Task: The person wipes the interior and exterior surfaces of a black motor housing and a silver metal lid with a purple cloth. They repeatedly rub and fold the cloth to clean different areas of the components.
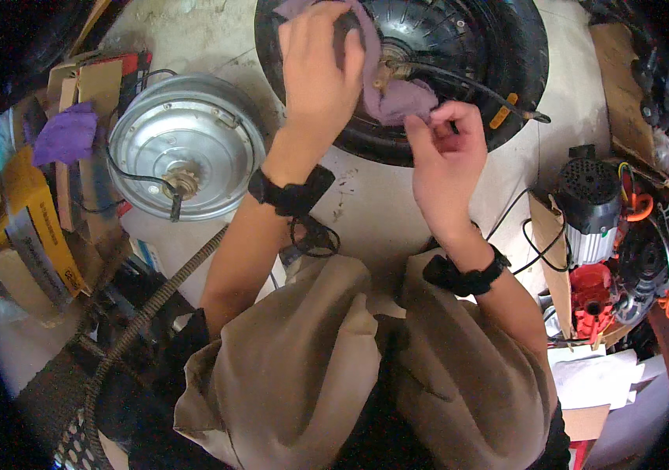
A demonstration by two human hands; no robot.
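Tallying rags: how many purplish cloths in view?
2. Mauve cloth at the left hand and right hand, over the wheel; violet cloth on boxes at left. Others may be hidden.

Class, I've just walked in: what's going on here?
A person's right hand pinches the lower part of a mauve cloth over a black wheel; the left hand is at the cloth's upper part, its grip unclear. The cloth bends beside the wheel's hub. A round silver housing lies to the left.

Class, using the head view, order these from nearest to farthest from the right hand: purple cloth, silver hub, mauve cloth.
1. Mauve cloth: at the right hand.
2. Silver hub: to its left.
3. Purple cloth: farther left, beyond the hub.
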